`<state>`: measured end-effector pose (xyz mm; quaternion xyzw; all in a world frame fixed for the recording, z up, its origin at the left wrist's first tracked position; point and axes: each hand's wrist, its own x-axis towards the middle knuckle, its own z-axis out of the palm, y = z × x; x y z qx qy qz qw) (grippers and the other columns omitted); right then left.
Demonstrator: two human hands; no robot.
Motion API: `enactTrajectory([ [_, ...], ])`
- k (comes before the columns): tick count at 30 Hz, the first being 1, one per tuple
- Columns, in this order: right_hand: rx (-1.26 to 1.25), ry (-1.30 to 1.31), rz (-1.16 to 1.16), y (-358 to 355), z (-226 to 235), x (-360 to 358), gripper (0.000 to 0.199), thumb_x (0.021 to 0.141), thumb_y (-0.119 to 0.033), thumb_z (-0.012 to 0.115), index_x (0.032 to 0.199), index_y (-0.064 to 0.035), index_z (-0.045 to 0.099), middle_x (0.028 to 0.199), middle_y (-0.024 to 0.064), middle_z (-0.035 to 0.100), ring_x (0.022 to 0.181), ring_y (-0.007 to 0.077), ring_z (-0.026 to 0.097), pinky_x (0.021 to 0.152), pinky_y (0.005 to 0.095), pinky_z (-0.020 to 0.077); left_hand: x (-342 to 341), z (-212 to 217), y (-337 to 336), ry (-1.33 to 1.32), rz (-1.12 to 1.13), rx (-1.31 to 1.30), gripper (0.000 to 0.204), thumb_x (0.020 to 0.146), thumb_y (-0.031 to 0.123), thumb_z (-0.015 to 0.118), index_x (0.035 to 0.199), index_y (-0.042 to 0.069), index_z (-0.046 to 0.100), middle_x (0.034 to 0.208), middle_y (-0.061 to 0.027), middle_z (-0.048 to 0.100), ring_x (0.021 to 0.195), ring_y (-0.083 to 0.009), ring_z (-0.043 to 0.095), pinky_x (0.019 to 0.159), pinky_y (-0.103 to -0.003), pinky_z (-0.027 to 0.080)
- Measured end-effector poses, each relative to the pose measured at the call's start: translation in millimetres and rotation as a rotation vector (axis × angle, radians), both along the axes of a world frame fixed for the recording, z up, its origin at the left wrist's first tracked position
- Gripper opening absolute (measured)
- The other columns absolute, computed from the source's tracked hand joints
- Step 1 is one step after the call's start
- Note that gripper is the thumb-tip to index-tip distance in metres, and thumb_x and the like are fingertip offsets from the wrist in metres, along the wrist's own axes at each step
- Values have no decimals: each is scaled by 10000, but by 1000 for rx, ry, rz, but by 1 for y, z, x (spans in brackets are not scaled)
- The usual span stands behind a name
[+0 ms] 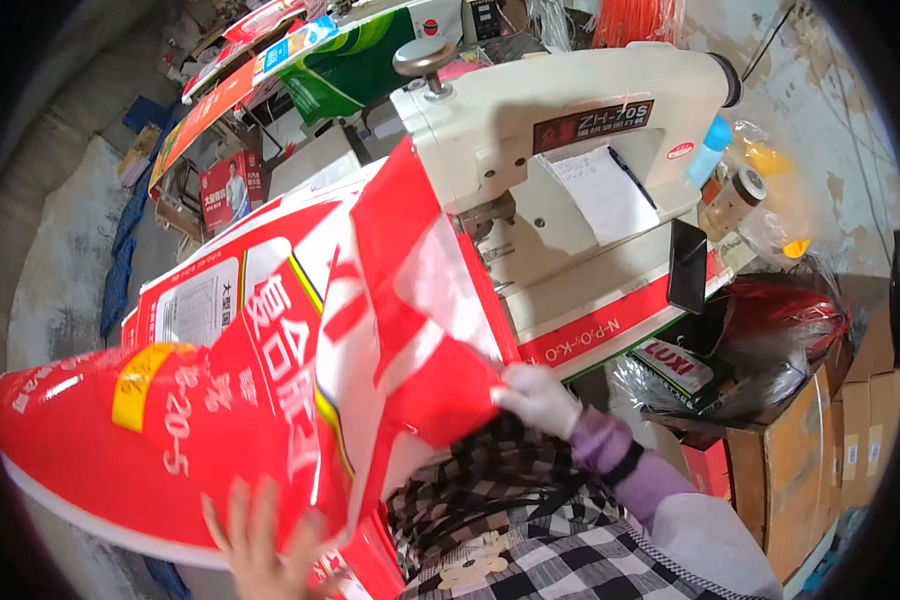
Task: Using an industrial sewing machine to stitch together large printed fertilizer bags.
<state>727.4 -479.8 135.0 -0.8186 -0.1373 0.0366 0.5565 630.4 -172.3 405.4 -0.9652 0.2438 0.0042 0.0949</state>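
Right hand (pixel 536 398) pinching red sack (pixel 270 400) edge beside sewing machine (pixel 560 150); left hand (pixel 260 545) open, flat beneath (seam unstitched, judging).

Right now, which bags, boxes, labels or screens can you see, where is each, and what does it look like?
Red woven sack: centre-left, held by both hands, white and yellow print.
Dark label plate: on the cream sewing machine, oblong.
White paper slip: taped below that plate.
Black phone: right of the machine, screen dark.
Green bag: top centre, white stripe.
Brown cartons: right edge.
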Motion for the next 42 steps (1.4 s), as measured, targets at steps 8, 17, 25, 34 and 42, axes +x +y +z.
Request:
enactTrajectory([
  [8, 104, -299, -130, 73, 9, -12, 243, 904, -252, 582, 994, -42, 665, 1025, 167, 644, 924, 314, 636, 812, 396, 511, 107, -174, 224, -105, 221, 71, 685, 698, 83, 586, 1366, 153, 449, 1009, -164, 635, 773, -336, 648, 676, -492, 498],
  [17, -591, -557, 667, 104, 134, 34, 355, 928, -303, 470, 808, -32, 666, 750, 192, 657, 642, 378, 629, 585, 488, 491, 74, -243, 426, -375, 687, -391, 544, 828, 17, 542, 1349, 151, 462, 1108, -177, 644, 936, -321, 654, 791, -378, 527],
  [25, 140, 125, 1089, 221, -45, -46, 180, 755, -144, 569, 839, -21, 671, 775, 133, 653, 679, 309, 640, 612, 417, 526, -74, -293, 225, 92, 1057, -2417, 581, 962, 476, 387, 1382, 76, 415, 1390, -131, 476, 1263, -330, 466, 1078, -488, 359],
  [34, -528, -158, 428, 204, 27, 11, 300, 780, -168, 614, 1064, -82, 663, 1139, 139, 602, 1115, 315, 549, 965, 431, 429, -140, -200, 74, 771, 1410, -2351, 567, 978, 479, 409, 1360, 61, 413, 1264, -145, 575, 1120, -329, 579, 975, -567, 431],
  [42, -49, -460, 238, 241, 45, 62, 610, 712, 63, 532, 1307, -69, 505, 1163, 200, 596, 1069, 318, 581, 937, 378, 455, -389, -365, 224, -198, 1386, -161, 251, 934, 255, 472, 970, 62, 629, 802, -188, 637, 737, -367, 631, 646, -512, 489],
])
